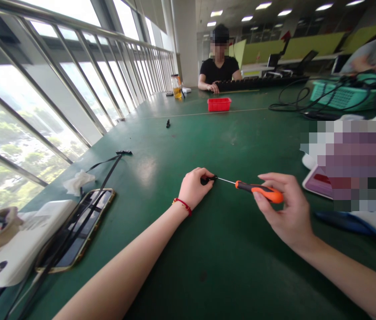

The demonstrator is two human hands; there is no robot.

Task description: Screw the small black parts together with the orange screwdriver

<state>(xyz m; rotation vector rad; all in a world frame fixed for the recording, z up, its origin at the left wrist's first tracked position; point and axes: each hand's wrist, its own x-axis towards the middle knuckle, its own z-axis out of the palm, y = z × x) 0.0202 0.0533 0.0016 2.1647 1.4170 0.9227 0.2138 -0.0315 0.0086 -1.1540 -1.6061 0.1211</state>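
Small black part [205, 180] pinched in left hand [193, 189], orange-handled screwdriver [258, 190] tip touching

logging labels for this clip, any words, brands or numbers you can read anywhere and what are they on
None can be read.
Screwdriver in the right hand: no print shows on the orange handle.
Small black part pinched in the left hand: no marking shows.
Phone: dark screen, no text.
White box beside it: a dark oval mark, too small to read.
Red tray: plain.
The right edge of the picture is blurred out.
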